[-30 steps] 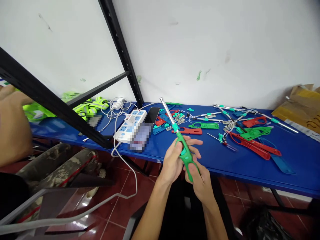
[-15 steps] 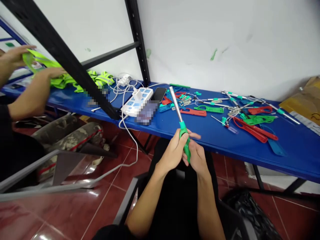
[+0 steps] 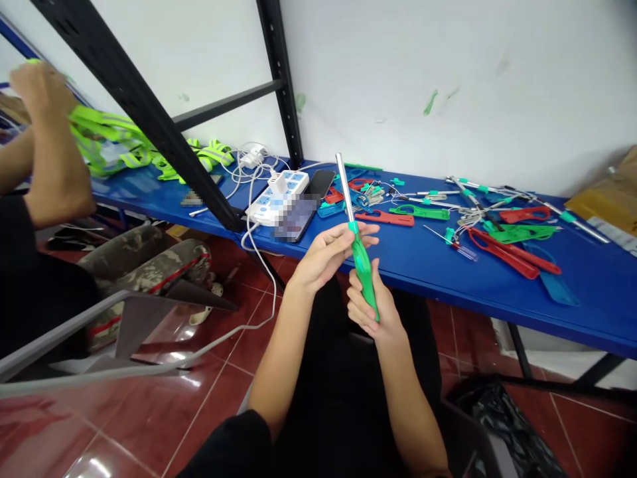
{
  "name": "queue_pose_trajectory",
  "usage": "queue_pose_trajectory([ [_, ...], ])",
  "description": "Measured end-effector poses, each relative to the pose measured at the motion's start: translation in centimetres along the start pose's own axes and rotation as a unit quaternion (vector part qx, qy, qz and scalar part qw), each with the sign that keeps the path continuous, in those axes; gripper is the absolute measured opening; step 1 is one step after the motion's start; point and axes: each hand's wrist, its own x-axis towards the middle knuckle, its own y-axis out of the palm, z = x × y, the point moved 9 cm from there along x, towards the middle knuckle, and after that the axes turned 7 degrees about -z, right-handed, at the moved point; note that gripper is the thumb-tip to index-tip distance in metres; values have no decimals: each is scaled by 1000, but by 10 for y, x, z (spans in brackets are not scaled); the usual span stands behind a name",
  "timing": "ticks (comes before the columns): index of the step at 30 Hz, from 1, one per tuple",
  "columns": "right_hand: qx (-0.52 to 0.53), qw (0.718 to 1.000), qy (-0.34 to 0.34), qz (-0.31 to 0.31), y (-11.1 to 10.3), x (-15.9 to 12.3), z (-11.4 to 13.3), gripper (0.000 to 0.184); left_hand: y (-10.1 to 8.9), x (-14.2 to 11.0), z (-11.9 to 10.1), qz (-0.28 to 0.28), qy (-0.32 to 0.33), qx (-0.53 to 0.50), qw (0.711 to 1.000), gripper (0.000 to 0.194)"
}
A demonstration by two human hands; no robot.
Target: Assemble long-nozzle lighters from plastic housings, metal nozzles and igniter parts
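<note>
Now the green lighter (image 3: 367,275) leans between my two hands, its metal tube (image 3: 345,189) pointing up and away from me. My left hand (image 3: 321,257) pinches it near the collar (image 3: 353,227), and my right hand (image 3: 381,309) wraps the lower handle. At the right end of the worktop (image 3: 497,299) sits a cardboard box (image 3: 607,199), and on the floor (image 3: 209,398) a black bag (image 3: 507,418); I can't tell what either contains. Beyond the worktop's near edge, a blue strip runs before the screwdriver (image 3: 465,251) and red casings (image 3: 507,252). Leftward, a power strip (image 3: 271,206) sits by a black post (image 3: 291,119).
</note>
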Motion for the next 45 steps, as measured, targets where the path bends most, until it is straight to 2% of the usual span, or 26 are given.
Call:
queue_pose_trajectory([
  [3,0,1000,-10,-7,-12,-2,-1,63,0,-2,-1,6,-2,34,999,41],
  [7,-4,999,-29,-23,-24,-5,-3,64,-1,-2,3,2,-2,40,999,30],
  [12,18,999,-14,-39,-36,-6,-7,64,4,-4,36,37,-39,-22,998,38],
  [15,6,997,-23,-74,-51,-2,-5,64,-2,-3,53,-12,-25,-70,997,42],
  [18,-10,995,-36,-92,-61,0,-2,64,-6,-5,59,-59,-19,-87,994,44],
  [23,-8,1000,-27,2,-48,-10,-5,62,-3,-15,56,-71,-38,-60,995,45],
  [27,66,994,19,82,-31,-21,-14,55,2,-31,69,-58,-61,-42,996,47],
  [29,81,993,22,86,-28,-21,-16,50,-1,-38,77,-74,-58,-56,994,44],
  [34,-4,1000,-11,-3,-38,-9,-12,49,-8,-46,81,-104,-60,-64,991,35],
  [36,-61,998,-24,-22,-38,-9,-10,48,-10,-45,72,-109,-46,-40,992,32],
  [39,-148,986,-47,-61,-38,-14,-5,46,-8,-42,55,-107,-13,15,994,38],
  [42,-236,959,-102,-119,-37,-22,10,46,3,-40,44,-80,-17,85,993,41],
  [45,-354,904,-168,-169,-27,-32,32,40,11,-41,27,-87,-12,145,986,46],
])
